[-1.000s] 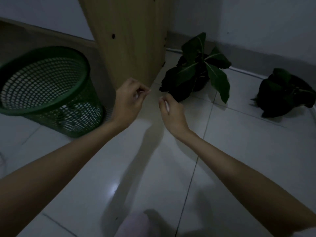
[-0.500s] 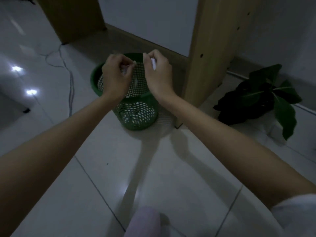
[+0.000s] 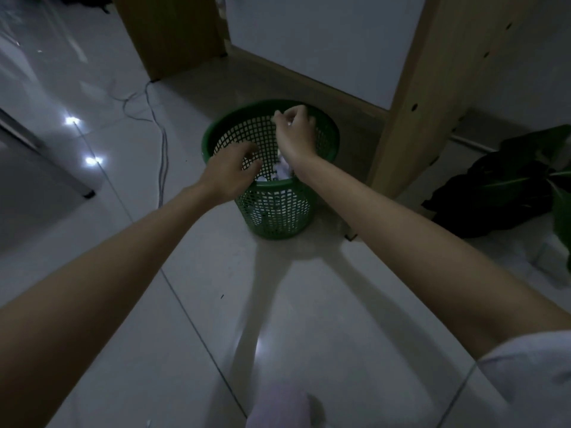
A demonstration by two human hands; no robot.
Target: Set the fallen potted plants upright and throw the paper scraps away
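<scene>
Both hands now reach lower over the green basket (image 3: 304, 140). The left hand (image 3: 230, 176) has opened its grip, fingers spread and empty; the right hand (image 3: 295, 132) hangs loosely curled. White paper scraps (image 3: 282, 173) lie inside. A fallen potted plant (image 3: 500, 189) remains on the floor, right.

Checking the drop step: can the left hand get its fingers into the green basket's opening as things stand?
Probably yes. The left hand hovers over the near rim of the green basket, fingers spread, and the opening is uncovered. The right hand is over the far part, leaving the near side free.
</scene>
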